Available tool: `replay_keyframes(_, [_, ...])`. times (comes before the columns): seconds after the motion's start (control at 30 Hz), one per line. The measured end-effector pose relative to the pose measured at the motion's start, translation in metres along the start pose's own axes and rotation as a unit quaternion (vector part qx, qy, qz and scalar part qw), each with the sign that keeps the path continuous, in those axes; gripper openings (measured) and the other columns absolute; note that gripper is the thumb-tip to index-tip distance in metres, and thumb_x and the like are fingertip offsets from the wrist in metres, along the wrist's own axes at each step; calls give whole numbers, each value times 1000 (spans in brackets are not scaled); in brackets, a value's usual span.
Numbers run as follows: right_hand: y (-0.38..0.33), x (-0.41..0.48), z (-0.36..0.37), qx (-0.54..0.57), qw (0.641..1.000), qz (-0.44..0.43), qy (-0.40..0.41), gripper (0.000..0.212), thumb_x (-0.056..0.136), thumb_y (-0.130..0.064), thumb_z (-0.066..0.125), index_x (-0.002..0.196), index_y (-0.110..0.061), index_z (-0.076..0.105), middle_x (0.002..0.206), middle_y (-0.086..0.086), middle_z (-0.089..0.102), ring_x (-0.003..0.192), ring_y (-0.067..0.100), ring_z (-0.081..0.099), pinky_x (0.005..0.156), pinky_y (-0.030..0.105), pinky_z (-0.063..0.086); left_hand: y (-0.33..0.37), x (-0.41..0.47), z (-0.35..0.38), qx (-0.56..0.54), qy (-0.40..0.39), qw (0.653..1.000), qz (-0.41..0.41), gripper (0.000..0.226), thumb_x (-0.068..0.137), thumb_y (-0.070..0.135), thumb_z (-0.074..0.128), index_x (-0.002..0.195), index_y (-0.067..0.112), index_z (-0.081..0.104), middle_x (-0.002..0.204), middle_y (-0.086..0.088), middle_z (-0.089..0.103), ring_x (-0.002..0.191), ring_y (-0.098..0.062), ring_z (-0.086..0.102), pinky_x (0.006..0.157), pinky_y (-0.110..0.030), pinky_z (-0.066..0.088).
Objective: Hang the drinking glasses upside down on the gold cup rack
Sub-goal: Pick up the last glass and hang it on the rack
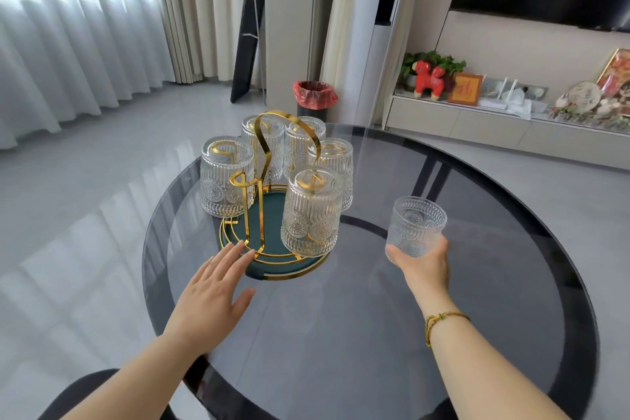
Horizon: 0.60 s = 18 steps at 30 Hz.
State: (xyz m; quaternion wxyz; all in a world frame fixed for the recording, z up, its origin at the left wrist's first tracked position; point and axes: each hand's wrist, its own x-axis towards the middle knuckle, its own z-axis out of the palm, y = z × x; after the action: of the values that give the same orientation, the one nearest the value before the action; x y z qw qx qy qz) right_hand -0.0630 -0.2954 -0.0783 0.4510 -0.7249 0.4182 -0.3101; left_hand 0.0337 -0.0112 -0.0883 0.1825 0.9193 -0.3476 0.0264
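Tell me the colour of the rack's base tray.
Dark green tray with gold rim, seen in the head view.

A single wide-angle view looks from the person's head, forward and steeply down across a round dark glass table. Both forearms enter from the bottom edge, close to the lens, and the gold cup rack sits near the frame's centre. Farther off, the tilted view takes in grey floor, curtains at upper left and a low cabinet at upper right.
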Motion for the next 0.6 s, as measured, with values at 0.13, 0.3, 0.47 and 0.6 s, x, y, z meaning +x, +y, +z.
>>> replay_keyframes(0.13, [0,1,-7,81,996,-10,-25,66,61,-13,76,116,-16,39,109,0,52,94,17,52,79,30,40,0,1,-1,-3,-8,1000,1,107,50,79,-28,138,29,8,152,5,7,128,-3,-12,108,-24,-5])
replay_keyframes(0.3, [-20,-1,-29,140,989,-35,-26,58,67,-11,73,116,-20,43,102,-8,53,97,14,50,81,27,36,-1,0,1,-17,9,1000,9,63,84,62,12,138,29,10,145,13,-2,137,-9,-5,108,-24,-5])
replay_keyframes(0.47, [-62,-13,-71,167,968,-125,-141,58,63,-5,72,111,-22,45,107,-2,56,95,9,55,78,23,41,-4,-1,5,-40,31,999,-4,55,91,39,37,139,26,12,153,3,9,140,-12,3,110,-24,-4])
replay_keyframes(0.6, [-106,-28,-100,134,949,-175,-224,60,47,-11,75,95,-33,48,105,-5,56,99,11,53,83,30,42,-7,1,7,-34,32,999,-26,57,91,43,32,139,27,6,153,3,5,140,-12,0,112,-26,-3])
